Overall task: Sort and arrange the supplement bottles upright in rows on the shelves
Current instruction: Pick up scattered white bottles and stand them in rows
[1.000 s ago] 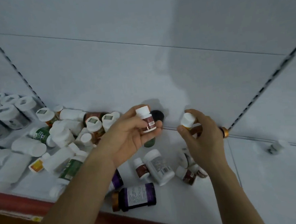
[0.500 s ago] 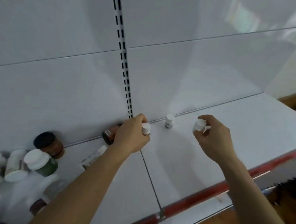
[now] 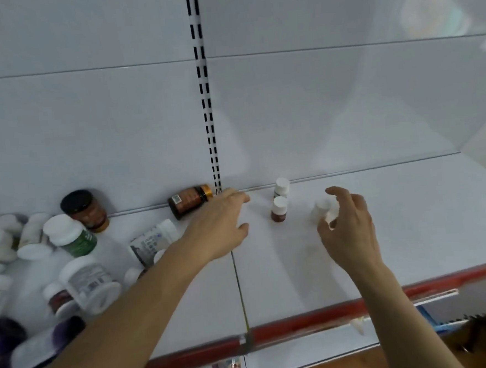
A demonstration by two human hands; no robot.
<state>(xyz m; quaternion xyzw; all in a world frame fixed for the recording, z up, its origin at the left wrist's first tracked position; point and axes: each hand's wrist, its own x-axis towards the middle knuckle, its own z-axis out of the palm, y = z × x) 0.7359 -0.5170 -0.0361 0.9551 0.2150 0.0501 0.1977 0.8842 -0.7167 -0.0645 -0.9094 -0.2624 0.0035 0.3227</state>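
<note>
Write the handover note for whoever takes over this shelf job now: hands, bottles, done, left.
Left hand: open, holds nothing.
Right hand: grips a small white plastic bottle, which is blurred.
Done: on the white shelf, a small brown white-capped bottle stands upright in front of a second small white-capped bottle by the back wall.
Left: set the held bottle down, stand up the amber gold-capped bottle lying on its side, and sort the jumbled pile of bottles on the left.
</note>
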